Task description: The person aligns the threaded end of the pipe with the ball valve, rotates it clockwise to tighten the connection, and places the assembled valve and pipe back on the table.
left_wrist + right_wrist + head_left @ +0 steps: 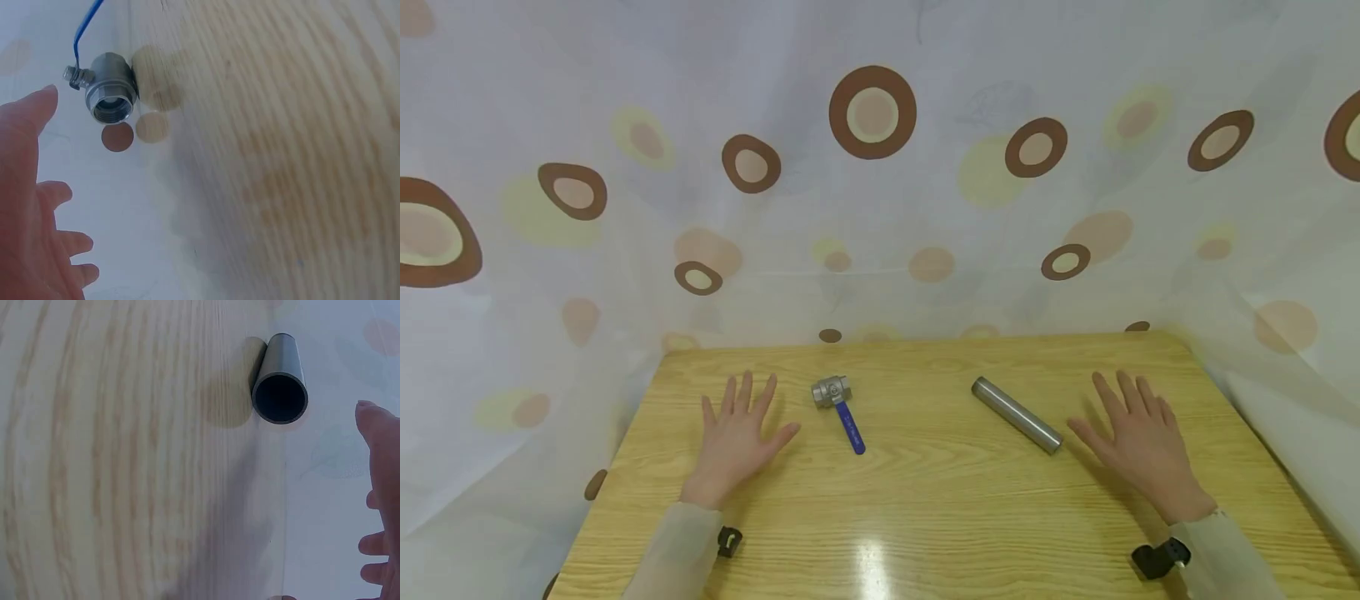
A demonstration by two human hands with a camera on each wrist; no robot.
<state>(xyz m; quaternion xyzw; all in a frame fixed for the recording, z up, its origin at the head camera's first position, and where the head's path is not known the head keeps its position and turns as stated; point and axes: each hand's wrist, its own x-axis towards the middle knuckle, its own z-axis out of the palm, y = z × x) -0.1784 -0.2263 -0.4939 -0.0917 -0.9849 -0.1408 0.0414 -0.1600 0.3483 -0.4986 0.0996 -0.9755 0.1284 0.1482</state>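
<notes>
A metal ball valve (832, 392) with a blue lever handle (851, 428) lies on the wooden table, left of its middle. My left hand (737, 442), fingers spread, is to the left of the valve and apart from it. In the left wrist view, the threaded opening of the valve (112, 94) faces the camera, beyond the thumb. Farther right, a plain metal pipe (1017, 414) lies slantwise on the table. Just right of its near end is my right hand (1142, 442), spread and holding nothing. The right wrist view shows the hollow end of the pipe (280, 381).
The wooden table (910, 517) spans the lower part of the head view. A pale curtain (925, 200) with brown and yellow circles hangs behind it and along both sides. Each wrist carries a small black device, such as the one on the right wrist (1161, 558).
</notes>
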